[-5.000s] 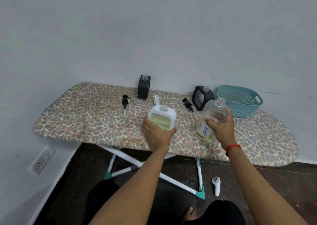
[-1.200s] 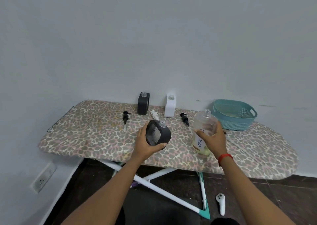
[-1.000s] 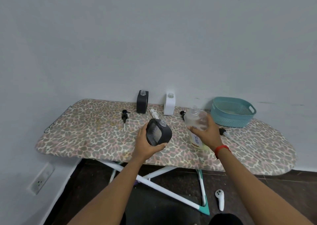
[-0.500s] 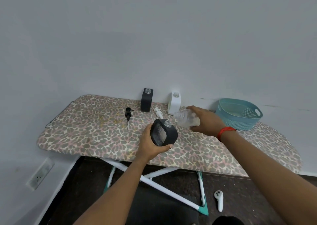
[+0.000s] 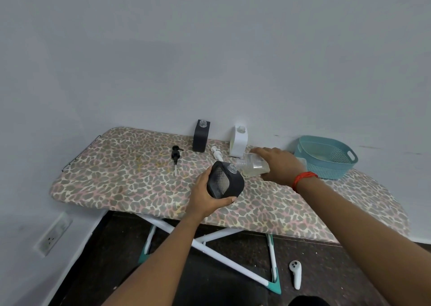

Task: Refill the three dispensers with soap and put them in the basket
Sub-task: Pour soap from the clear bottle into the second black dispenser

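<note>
My left hand point(image 5: 205, 198) grips a black dispenser point(image 5: 224, 182) with a clear window, held tilted above the ironing board point(image 5: 130, 177). My right hand point(image 5: 278, 165) holds the clear soap bottle point(image 5: 253, 166) tipped on its side, its mouth at the dispenser's open neck. A second black dispenser point(image 5: 201, 135) and a white dispenser point(image 5: 238, 141) stand uncapped at the back by the wall. The teal basket point(image 5: 326, 156) sits at the back right.
A black pump head point(image 5: 176, 154) lies left of centre on the board, and a white pump head point(image 5: 217, 154) lies near the white dispenser. Below, the board's legs, a white controller point(image 5: 295, 273) on the dark floor, and a wall socket point(image 5: 52, 235) at the left.
My right hand has tipped the soap bottle from upright to nearly horizontal and brought its mouth to the black dispenser's neck. Five seconds ago my left hand held the white dispenser, which stands at the back now.
</note>
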